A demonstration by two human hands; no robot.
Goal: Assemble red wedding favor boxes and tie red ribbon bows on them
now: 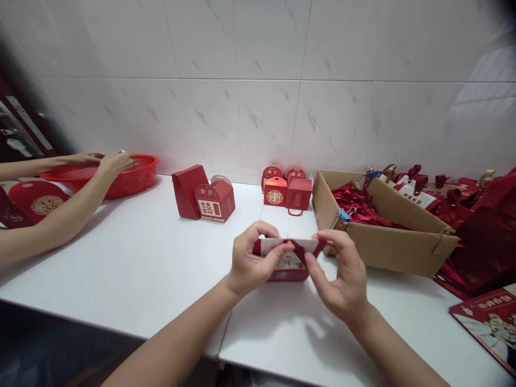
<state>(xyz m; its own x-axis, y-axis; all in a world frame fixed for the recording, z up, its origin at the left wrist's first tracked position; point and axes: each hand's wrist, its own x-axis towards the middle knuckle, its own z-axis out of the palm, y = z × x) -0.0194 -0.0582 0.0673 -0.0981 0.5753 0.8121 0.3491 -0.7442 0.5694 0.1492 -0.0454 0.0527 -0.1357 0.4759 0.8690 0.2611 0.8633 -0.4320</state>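
A small red-and-white gift box (288,276) rests low over the white table, directly in front of me. My left hand (253,259) grips its left side, with the thumb pressed near a small gold-coloured piece at the top edge. My right hand (342,271) pinches a dark red ribbon (299,250) at the box's right upper edge between thumb and fingers. The ribbon slants down across the printed front. Fingers cover parts of both sides of the box.
A cardboard box (387,247) full of red ribbons stands right, beside several red bags (463,215). Finished-looking red boxes (215,201) and smaller ones (276,192) stand near the wall. At left, another person's hands (115,161) reach into a red basket (137,180).
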